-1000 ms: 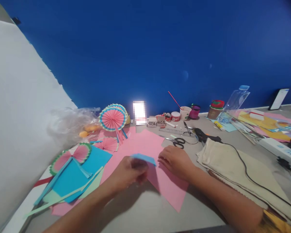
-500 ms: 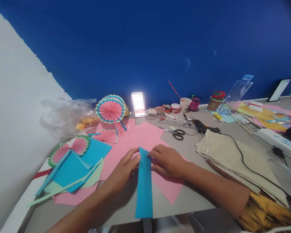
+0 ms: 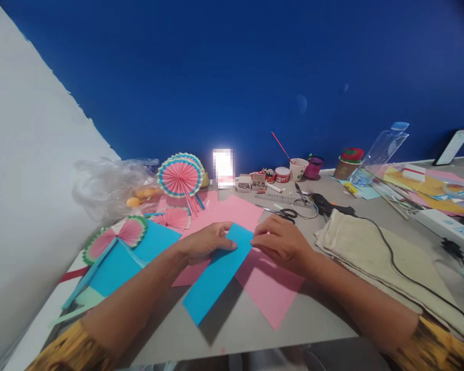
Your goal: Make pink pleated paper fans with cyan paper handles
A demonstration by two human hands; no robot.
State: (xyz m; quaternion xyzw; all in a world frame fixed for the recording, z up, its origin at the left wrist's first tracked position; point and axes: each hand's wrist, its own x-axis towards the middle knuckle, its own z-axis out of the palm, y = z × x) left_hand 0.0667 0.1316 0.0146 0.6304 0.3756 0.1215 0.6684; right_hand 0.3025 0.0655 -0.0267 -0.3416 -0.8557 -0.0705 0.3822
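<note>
A blue paper strip [image 3: 218,275] slants across the middle of the view, raised a little above the table. My left hand [image 3: 212,241] is closed on its upper left side, thumb on top and fingers behind. At the upper right corner, my right hand [image 3: 280,242] pinches the strip's edge between thumb and fingers. Pink paper sheets [image 3: 272,288] lie flat under the strip and both hands. Left of my left forearm rest a folded pink paper fan with a green edge [image 3: 133,232] and a blue sheet [image 3: 160,238].
A round pleated paper fan [image 3: 180,176] stands at the back left beside a plastic bag [image 3: 108,188]. Scissors [image 3: 288,214], a ruler [image 3: 278,198] and a glue gun [image 3: 328,205] lie behind my right hand. A folded cloth [image 3: 375,257] and a power strip [image 3: 448,226] are at right.
The blue strip has turned from pointing straight at me to a slant, its near end swinging left and lifting. My left thumb has moved onto the strip; my right hand has shifted right.
</note>
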